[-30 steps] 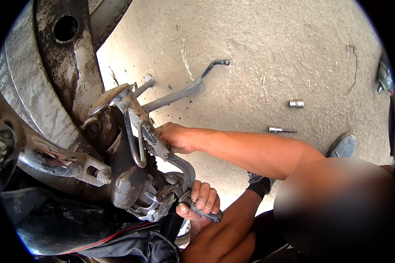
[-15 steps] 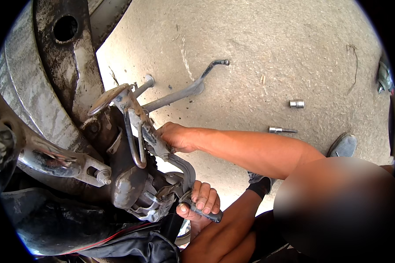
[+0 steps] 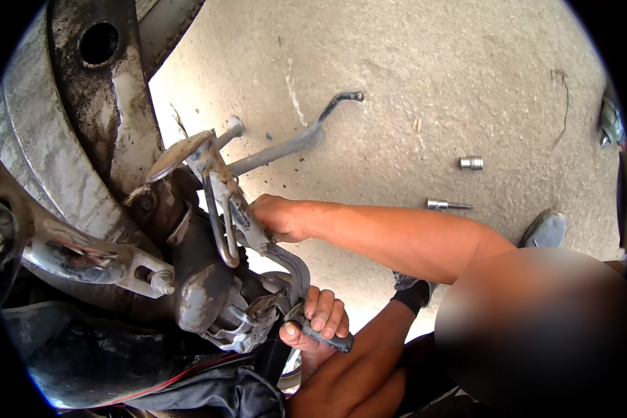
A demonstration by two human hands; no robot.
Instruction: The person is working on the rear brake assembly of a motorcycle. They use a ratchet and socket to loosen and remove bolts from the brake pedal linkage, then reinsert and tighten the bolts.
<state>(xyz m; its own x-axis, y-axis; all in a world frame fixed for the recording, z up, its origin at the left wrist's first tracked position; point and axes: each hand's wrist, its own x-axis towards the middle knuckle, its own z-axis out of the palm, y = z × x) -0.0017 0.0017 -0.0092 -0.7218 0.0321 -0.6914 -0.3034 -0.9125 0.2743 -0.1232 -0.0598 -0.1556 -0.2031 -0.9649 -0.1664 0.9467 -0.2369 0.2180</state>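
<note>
My left hand [image 3: 313, 322] is curled palm up around the black rubber end of a lever [image 3: 338, 341], beside the dirty cast engine housing [image 3: 198, 299] of a motorbike. Above it, my right hand [image 3: 279, 217] reaches in from the right with fingers bent behind a worn metal bracket [image 3: 226, 195] that carries a round plate and a looped bar; what those fingertips grip is hidden. A curved grey arm [image 3: 296, 272] runs from the bracket down to my left hand.
Grey stand bars [image 3: 279, 148] project over the concrete floor [image 3: 432, 63]. A socket [image 3: 471, 163] and a socket bit [image 3: 449, 205] lie on the right. A grimy swingarm [image 3: 125, 125] fills the upper left; shoes [image 3: 545, 230] and a blurred patch are at right and lower right.
The view has shifted very slightly, with the motorbike a little higher and further left in it. Both my hands keep the same grip and position.
</note>
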